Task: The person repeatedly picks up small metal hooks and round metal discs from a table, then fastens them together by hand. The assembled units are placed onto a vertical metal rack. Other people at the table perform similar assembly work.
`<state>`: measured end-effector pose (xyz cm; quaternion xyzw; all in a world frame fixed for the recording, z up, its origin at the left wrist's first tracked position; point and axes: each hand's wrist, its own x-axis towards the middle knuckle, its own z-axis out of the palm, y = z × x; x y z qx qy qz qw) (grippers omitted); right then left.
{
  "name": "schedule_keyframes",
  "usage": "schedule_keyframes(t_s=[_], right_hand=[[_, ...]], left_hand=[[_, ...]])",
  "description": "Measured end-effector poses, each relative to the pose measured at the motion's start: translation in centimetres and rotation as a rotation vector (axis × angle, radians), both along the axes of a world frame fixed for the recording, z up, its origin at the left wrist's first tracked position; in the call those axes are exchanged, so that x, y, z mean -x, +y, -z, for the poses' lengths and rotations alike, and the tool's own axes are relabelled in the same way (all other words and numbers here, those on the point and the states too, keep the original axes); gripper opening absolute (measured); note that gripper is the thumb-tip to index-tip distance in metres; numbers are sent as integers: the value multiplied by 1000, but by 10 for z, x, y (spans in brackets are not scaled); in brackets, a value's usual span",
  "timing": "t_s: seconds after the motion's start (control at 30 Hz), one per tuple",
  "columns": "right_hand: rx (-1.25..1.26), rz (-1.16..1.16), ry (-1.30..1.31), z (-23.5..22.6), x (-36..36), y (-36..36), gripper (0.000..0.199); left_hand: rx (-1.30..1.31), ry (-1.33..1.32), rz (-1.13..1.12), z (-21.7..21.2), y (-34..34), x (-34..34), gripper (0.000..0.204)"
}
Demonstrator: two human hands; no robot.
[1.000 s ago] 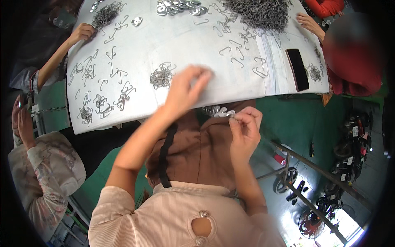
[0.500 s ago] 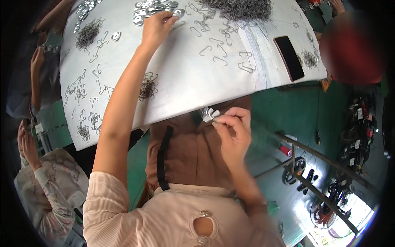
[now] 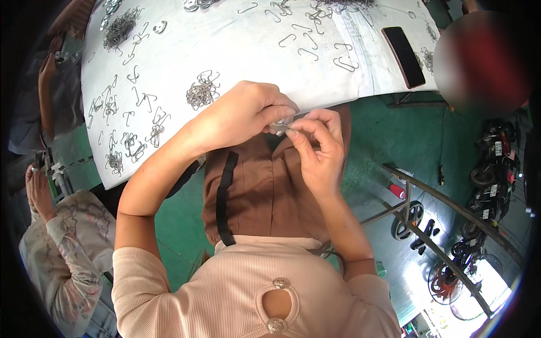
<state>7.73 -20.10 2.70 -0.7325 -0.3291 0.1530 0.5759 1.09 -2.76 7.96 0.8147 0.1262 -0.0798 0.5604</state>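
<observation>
My left hand (image 3: 248, 115) and my right hand (image 3: 321, 149) meet at the table's near edge, above my lap. Between their fingertips are shiny silver metal discs (image 3: 280, 127), partly hidden by the fingers. Both hands are closed in a pinch on these pieces. How many discs there are, and whether a wire hook runs through them, I cannot make out. Just left of my left hand, a pile of bent wire hooks (image 3: 202, 93) lies on the white tabletop (image 3: 225, 56).
Loose wire hooks (image 3: 307, 42) and a dark phone (image 3: 403, 56) lie toward the right. More silver discs (image 3: 197, 4) and a hook heap (image 3: 120, 29) are at the far side. Other people sit at the left, one in a patterned sleeve (image 3: 70, 253). A metal frame (image 3: 445, 208) stands at right.
My left hand has come back from the disc pile at the far side to meet my right hand. My right hand has risen slightly, still pinching the discs. The view has shifted a little.
</observation>
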Motion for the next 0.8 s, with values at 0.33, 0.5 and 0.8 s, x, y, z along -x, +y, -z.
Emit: schedule_keyframes(t_s=[0.33, 0.5, 0.8], right_hand=[[3, 44, -62, -1, 1, -3, 10], [-26, 42, -64, 2, 2, 0, 9], [-24, 46, -171, -3, -2, 2, 7]], left_hand=[[-98, -161, 132, 5, -5, 15, 46], [-51, -64, -47, -1, -17, 15, 44], [208, -57, -257, 13, -22, 22, 37]])
